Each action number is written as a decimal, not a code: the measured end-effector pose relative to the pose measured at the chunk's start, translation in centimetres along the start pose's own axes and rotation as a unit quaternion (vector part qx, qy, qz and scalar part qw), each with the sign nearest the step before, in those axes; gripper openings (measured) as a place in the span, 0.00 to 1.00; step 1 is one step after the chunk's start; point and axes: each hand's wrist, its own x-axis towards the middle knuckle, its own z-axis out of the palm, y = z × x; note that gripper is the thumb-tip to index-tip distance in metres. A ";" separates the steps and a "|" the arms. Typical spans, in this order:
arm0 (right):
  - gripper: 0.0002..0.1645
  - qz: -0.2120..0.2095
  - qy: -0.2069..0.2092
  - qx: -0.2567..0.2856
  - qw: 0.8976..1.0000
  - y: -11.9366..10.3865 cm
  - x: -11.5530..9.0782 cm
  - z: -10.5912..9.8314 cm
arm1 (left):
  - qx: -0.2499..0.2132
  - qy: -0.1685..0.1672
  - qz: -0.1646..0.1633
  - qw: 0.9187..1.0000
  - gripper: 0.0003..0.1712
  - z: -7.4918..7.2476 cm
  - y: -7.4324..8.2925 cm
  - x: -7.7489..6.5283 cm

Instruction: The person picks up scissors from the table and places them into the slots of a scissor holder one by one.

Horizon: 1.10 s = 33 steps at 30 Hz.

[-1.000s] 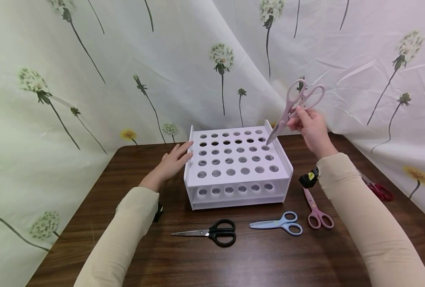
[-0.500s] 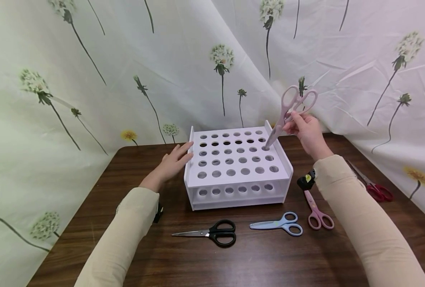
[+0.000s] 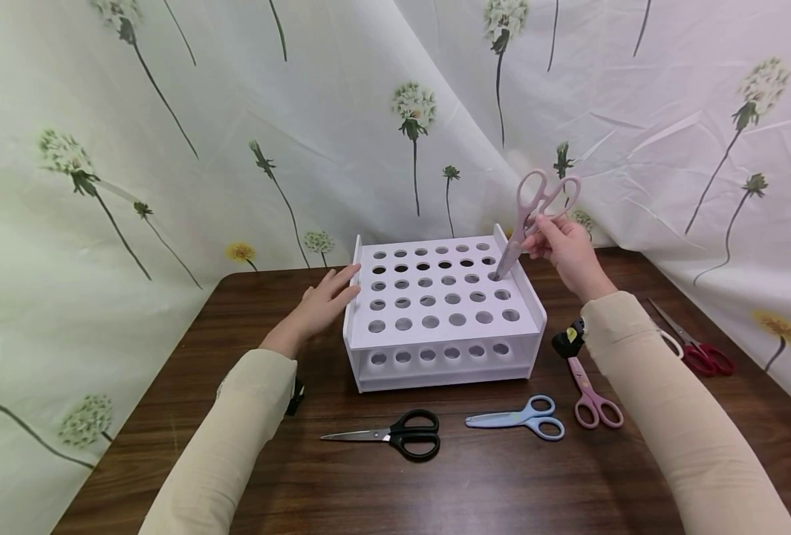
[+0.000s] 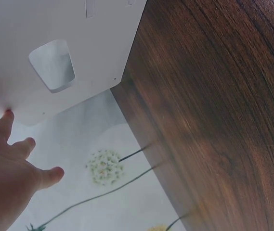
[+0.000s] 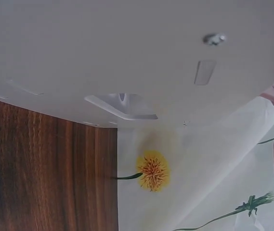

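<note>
In the head view, your right hand (image 3: 564, 249) pinches the pale pink scissors (image 3: 527, 221) just under the handle loops, so the blades point down and the tip sits in a hole on the far right of the white rack (image 3: 440, 312). Holding them high up likely lets you steer the tip. Your left hand (image 3: 320, 305) lies flat with fingers spread against the rack's left wall, probably so the rack does not slide. Black scissors (image 3: 395, 433), blue scissors (image 3: 522, 420) and small pink scissors (image 3: 592, 392) lie near you on the brown table (image 3: 475, 483); red scissors (image 3: 692, 345) lie far right. In the left wrist view, your fingers (image 4: 4, 127) touch the white wall. In the right wrist view, you see the rack's side (image 5: 127, 57) and a bit of your hand at the right edge; the grip cannot be seen there.
</note>
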 end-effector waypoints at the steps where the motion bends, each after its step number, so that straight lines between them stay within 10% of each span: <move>1: 0.13 0.000 0.000 -0.004 1.000 0.1 0.1 0.0 | 0.000 0.000 0.000 1.000 0.33 0.0 0.0 0.0; 33: 0.15 0.039 -0.004 -0.177 0.983 1.3 0.4 0.8 | -0.005 -0.005 -0.007 1.000 0.33 -0.1 0.0 -0.2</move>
